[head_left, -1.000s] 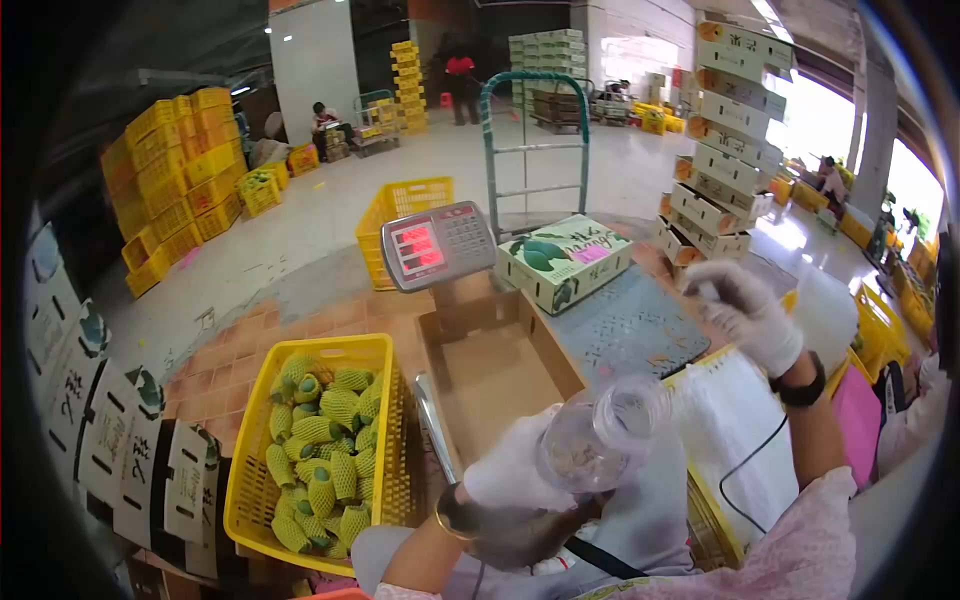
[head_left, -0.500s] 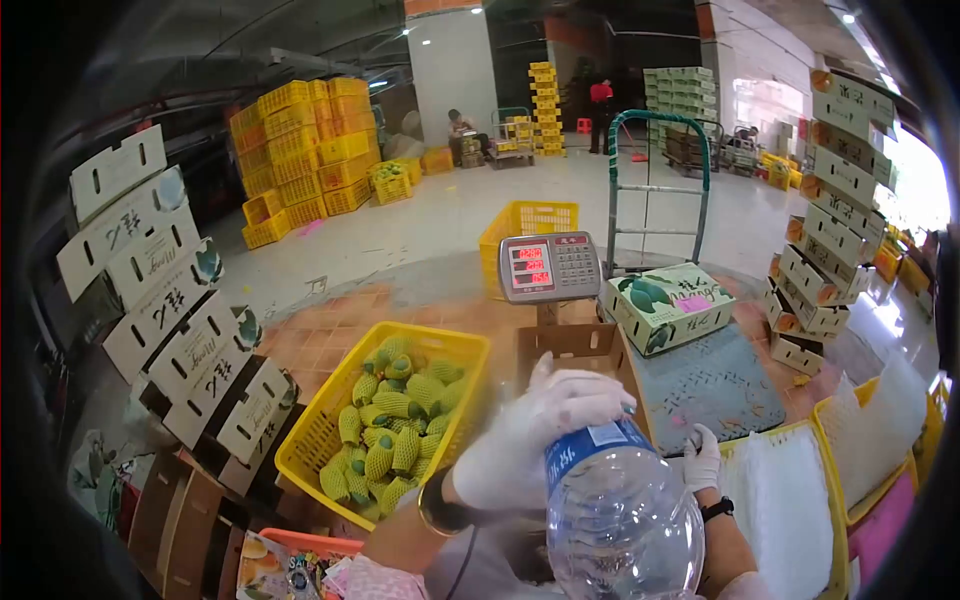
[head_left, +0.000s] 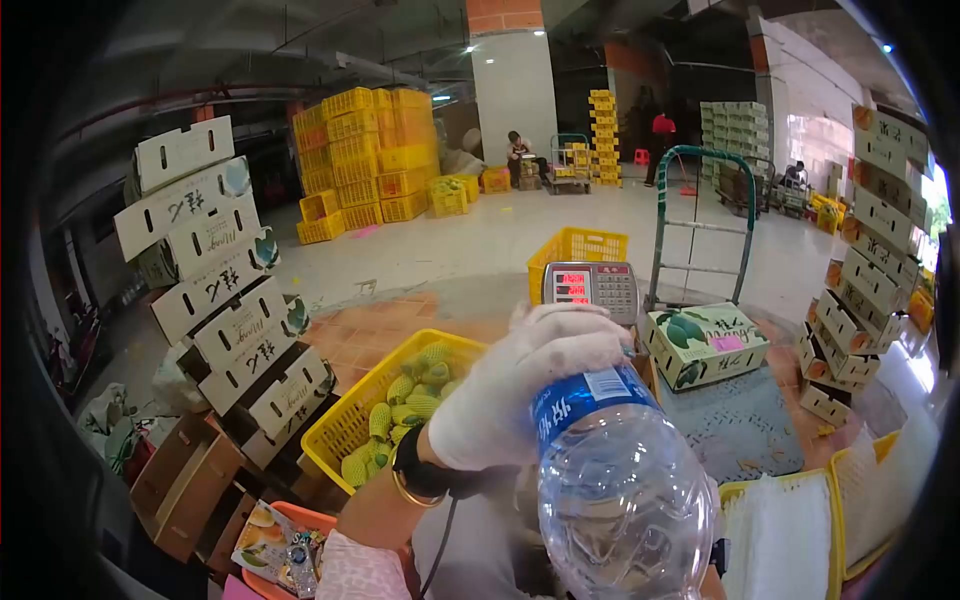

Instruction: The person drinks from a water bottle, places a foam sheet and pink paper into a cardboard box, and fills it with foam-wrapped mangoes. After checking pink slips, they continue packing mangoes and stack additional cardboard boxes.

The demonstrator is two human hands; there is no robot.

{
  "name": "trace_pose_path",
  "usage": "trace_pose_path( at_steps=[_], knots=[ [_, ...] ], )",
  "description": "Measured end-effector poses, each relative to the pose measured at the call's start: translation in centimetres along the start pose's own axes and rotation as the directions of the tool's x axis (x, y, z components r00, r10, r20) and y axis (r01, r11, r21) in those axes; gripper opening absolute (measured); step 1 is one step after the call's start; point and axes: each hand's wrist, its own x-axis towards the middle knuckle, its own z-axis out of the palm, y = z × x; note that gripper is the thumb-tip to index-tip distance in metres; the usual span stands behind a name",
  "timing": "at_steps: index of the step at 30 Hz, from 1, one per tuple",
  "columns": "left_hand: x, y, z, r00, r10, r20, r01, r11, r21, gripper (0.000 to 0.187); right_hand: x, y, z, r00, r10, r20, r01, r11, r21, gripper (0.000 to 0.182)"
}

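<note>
In a white glove, my left hand (head_left: 540, 375) is wrapped round the blue-labelled part of a large clear plastic bottle (head_left: 625, 490). The bottle is tilted and fills the lower middle of the head view, close to the camera. Most of my right hand lies behind the bottle; only a dark wristband (head_left: 720, 555) and a little of the forearm show at its right side, so its fingers are hidden. Left of my left hand, a yellow crate (head_left: 335, 425) holds several green mangoes (head_left: 408, 410) in foam net sleeves.
A scale display (head_left: 590, 287) stands beyond my left hand. Right of it, a closed mango carton (head_left: 705, 345) sits on a grey platform (head_left: 730, 425). Carton stacks (head_left: 225, 270) rise at both sides. White foam sheets (head_left: 780, 540) fill a crate at right. A hand truck (head_left: 705, 225) stands behind.
The bottle looks larger and nearer, with my left hand still on it. My right hand has gone from beside the platform to behind the bottle. The camera view has turned left.
</note>
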Motion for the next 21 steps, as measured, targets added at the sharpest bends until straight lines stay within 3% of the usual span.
trace_pose_path(
  at_steps=[2, 6, 9, 13, 21],
  knots=[
    [0.4, 0.2, -0.5, 0.998, 0.065, -0.008, -0.064, 0.996, 0.057, 0.053, 0.1, -0.1, 0.1, 0.997, -0.039, -0.063, 0.036, 0.998, -0.043, 0.036],
    [2.1, 0.8, -1.6, 0.977, 0.211, 0.009, -0.210, 0.968, 0.133, 0.051, 0.0, -0.1, 0.0, 0.999, 0.001, -0.036, -0.002, 1.000, -0.020, 0.035],
    [2.7, 1.3, -2.1, 0.969, 0.246, 0.008, -0.244, 0.957, 0.158, 0.052, -0.2, 0.2, 0.0, 0.998, 0.060, 0.008, -0.060, 0.998, -0.008, 0.035],
    [3.0, 1.8, -2.8, 0.968, 0.252, 0.002, -0.248, 0.952, 0.181, 0.051, -0.4, 0.7, 0.4, 0.999, -0.007, -0.033, 0.006, 1.000, -0.029, 0.035],
    [3.9, 2.9, -3.4, 0.959, 0.283, 0.016, -0.279, 0.931, 0.236, 0.050, -0.3, 0.1, 0.2, 0.999, 0.031, -0.018, -0.031, 0.999, -0.015, 0.036]
  ],
)
